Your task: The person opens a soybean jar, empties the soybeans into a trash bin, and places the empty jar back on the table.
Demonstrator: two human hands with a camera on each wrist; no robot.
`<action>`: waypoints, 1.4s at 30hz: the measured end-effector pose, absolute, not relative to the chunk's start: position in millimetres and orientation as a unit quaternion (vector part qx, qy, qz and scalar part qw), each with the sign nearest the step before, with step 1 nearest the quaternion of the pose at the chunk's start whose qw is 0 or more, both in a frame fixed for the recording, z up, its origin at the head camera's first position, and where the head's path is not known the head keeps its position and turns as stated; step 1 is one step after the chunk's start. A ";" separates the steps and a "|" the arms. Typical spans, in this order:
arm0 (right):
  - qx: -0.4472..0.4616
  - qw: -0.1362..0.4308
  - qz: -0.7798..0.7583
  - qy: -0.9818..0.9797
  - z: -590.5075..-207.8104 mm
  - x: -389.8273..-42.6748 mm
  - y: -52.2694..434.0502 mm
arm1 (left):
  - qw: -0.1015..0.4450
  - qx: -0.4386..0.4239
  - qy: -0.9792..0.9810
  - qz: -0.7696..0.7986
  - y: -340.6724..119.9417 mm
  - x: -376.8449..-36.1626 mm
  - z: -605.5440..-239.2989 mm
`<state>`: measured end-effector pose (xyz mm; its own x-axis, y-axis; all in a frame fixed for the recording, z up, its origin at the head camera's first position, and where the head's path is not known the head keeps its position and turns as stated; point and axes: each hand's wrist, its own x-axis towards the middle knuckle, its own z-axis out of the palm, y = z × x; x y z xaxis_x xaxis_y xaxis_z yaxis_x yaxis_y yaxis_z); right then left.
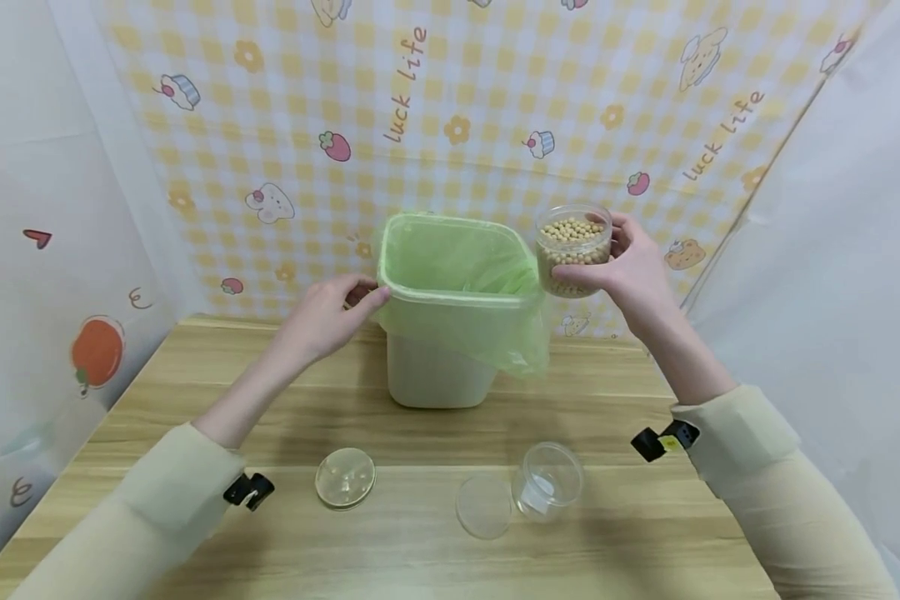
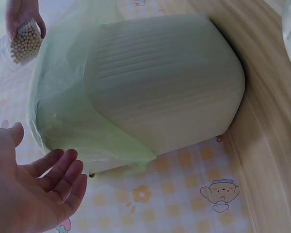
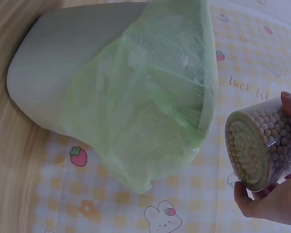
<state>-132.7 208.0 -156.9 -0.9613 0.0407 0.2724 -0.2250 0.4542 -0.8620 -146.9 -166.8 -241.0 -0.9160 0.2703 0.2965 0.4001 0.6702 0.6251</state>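
Note:
A beige waste bin (image 1: 438, 371) lined with a green plastic bag (image 1: 457, 250) stands on the wooden table (image 1: 615, 542). My right hand (image 1: 622, 267) grips a clear, lidless jar of soybeans (image 1: 573, 246) upright in the air, just right of the bin's rim. In the right wrist view the jar of soybeans (image 3: 264, 141) sits in my fingers (image 3: 269, 206) beside the bag (image 3: 150, 107). My left hand (image 1: 345, 304) hovers at the bin's left rim with relaxed fingers. In the left wrist view my left hand (image 2: 39, 194) is empty, close to the bag (image 2: 63, 111) without clearly touching it.
Near the table's front lie a round lid (image 1: 345, 477), a clear flat lid (image 1: 483, 506) and an empty clear jar (image 1: 547, 481) on its side. A patterned yellow backdrop (image 1: 457, 108) closes the back, with white curtains at both sides.

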 end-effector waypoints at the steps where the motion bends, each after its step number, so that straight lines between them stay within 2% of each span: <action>1: 0.056 0.125 0.520 -0.843 -155.6 -135.8 207.1 | 0.088 -0.177 -0.910 -0.364 -166.9 -149.1 -240.6; 13: 0.070 0.103 0.516 -0.847 -140.4 -168.4 194.3 | 0.059 -0.142 -0.904 -0.399 -158.4 -168.3 -234.8; 30: 0.079 0.074 0.442 -0.890 -114.1 -191.2 169.4 | -0.007 -0.119 -0.887 -0.446 -155.0 -179.0 -233.7; 42: 0.099 0.053 0.376 -0.920 -107.0 -209.0 152.7 | -0.015 -0.118 -0.875 -0.468 -155.0 -180.3 -237.4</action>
